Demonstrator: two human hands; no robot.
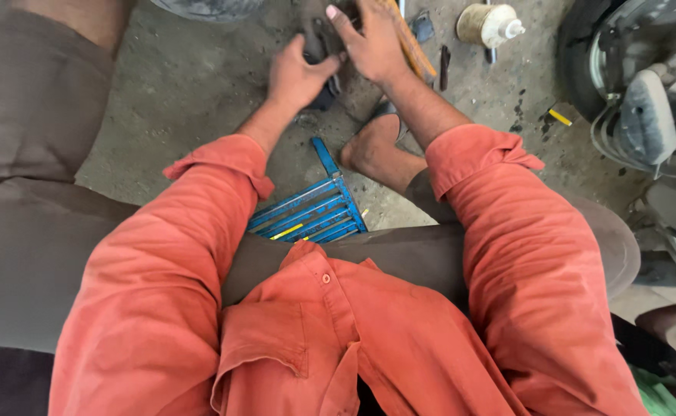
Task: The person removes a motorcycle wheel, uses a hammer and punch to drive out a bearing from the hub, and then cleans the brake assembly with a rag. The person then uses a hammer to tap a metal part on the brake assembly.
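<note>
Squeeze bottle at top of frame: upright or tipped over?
Tipped over. The squeeze bottle lies on its side on the concrete floor, its white nozzle pointing right.

Both hands meet on a dark part (324, 54) down on the floor (176, 85), left hand (296, 75) beside right hand (373, 42). Slatted rack (315, 212) sits nearer, bottle (488, 25) off right, scooter (638, 85) far right.

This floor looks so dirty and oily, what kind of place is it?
Probably a vehicle repair workshop. The concrete floor is stained, a motorbike stands at the right, and both hands, left and right, work a dark greasy part beside a capped bottle.
</note>
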